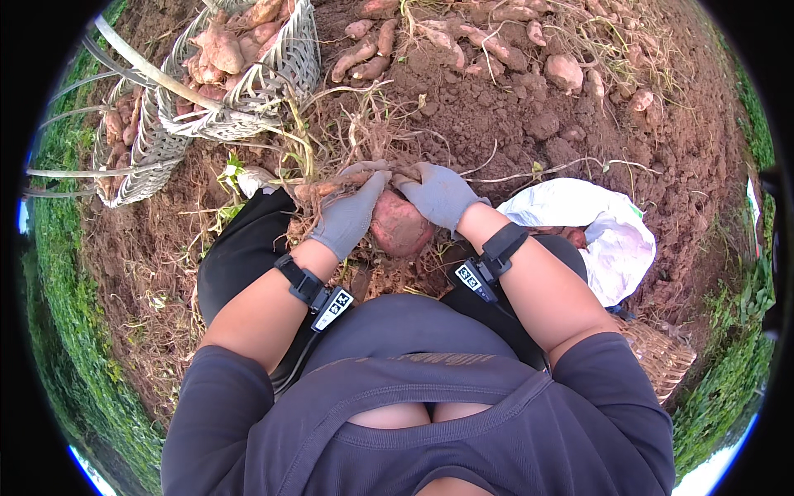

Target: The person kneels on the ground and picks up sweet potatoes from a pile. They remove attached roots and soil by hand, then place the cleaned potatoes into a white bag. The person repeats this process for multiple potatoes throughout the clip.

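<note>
Both of my hands wear grey gloves soiled with earth. Between them hangs a large round pink sweet potato (402,226), part of a cluster with roots and stems. My left hand (352,212) grips the left side of this cluster, with its thumb near the top of the big tuber. A slender sweet potato (329,187) and tangled roots stick out beside it on the left. My right hand (439,195) closes around the upper right of the cluster, its fingertips partly hidden by roots and soil. Dry vine stems (304,142) rise from just beyond the left hand.
Two woven baskets stand at upper left, a nearer one (298,56) and another (155,149), both with sweet potatoes. More sweet potatoes (496,46) lie on the brown soil ahead. A white sack (620,248) and a wicker basket (660,359) are at right.
</note>
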A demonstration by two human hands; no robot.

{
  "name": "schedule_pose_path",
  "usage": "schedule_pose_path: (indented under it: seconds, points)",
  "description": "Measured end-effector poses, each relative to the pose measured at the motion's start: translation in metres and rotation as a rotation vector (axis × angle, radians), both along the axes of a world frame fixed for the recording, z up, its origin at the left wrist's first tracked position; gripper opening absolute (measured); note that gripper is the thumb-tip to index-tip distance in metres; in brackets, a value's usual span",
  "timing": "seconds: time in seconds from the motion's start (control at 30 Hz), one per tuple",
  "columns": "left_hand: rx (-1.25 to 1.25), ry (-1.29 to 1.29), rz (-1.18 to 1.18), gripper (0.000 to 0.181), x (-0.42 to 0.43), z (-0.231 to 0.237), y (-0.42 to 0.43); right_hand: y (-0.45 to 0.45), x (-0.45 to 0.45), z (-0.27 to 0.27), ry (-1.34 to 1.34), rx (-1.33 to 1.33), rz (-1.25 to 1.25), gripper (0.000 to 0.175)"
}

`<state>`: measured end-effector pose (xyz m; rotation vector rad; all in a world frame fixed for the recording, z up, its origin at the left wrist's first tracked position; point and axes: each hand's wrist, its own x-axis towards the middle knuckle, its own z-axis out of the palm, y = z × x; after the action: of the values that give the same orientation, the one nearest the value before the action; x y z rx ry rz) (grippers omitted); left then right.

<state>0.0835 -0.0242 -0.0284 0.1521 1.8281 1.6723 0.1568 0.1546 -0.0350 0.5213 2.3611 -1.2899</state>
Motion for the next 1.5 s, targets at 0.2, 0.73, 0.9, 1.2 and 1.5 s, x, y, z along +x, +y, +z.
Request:
schedule_pose_path:
  seconds: [0.2, 0.73, 0.9, 1.2, 1.5]
  points:
    - [0.055, 0.053, -0.115, 0.020, -0.008, 0.011, 0.000, 0.004, 0.002, -0.032, 0.014, -0.266, -0.339, 0.077]
    - [0.307, -0.489, 0.180, 0.038, -0.028, 0.012, -0.002, -0.021, 0.011, 0.014, 0.228, -0.416, -0.186, 0.116]
    - [0.303, -0.564, 0.263, 0.041, -0.037, 0.007, -0.003, -0.025, 0.015, 0.027, 0.345, -0.273, -0.130, 0.119]
    - [0.094, -0.384, 0.309, 0.037, -0.024, -0.016, 0.004, -0.035, 0.018, 0.020, 0.245, -0.005, 0.121, 0.086]
    - [0.348, -0.520, -0.012, 0.049, -0.042, -0.021, -0.004, -0.012, 0.009, 0.012, 0.249, -0.400, -0.382, 0.069]
